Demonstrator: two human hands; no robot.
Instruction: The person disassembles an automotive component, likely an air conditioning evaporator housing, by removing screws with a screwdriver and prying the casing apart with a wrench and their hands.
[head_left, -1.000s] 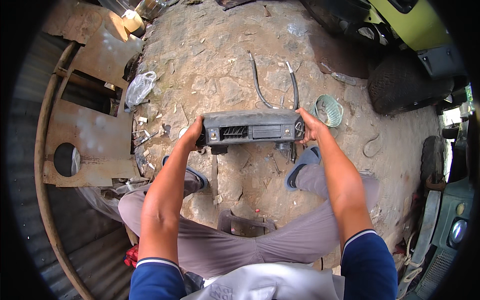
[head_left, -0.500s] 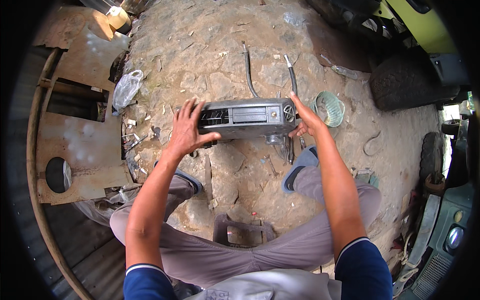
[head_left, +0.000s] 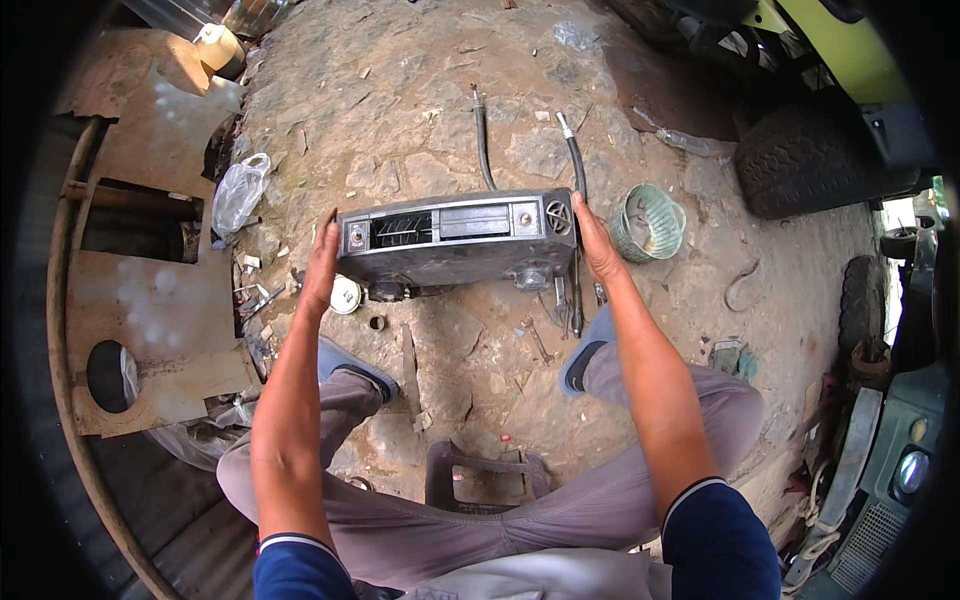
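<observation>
Between my two hands is a dashboard air-conditioner unit (head_left: 455, 258), a long black box with vents, a knob at each end of its panel and a round emblem at the right. My left hand (head_left: 321, 262) lies flat along its left end. Against the right end rests my right hand (head_left: 596, 243), its fingers stretched forward, so the unit is clasped between both palms. Beyond the unit, a black hose (head_left: 484, 140) with a metal fitting lies on the ground. A second hose (head_left: 573, 152) runs out near my right fingertips.
A green mesh basket (head_left: 668, 242) stands right of my right hand. On the stone ground nearer me are a wrench (head_left: 537, 340), a white round lid (head_left: 345, 294) and a small ring (head_left: 377, 323). Cut sheet metal (head_left: 150, 300) lines the left; a large tyre (head_left: 800, 165) is at right.
My left hand has slid from the unit's front face to its left end, uncovering the left knob. The unit has shifted left and its right end sits slightly higher in the picture.
</observation>
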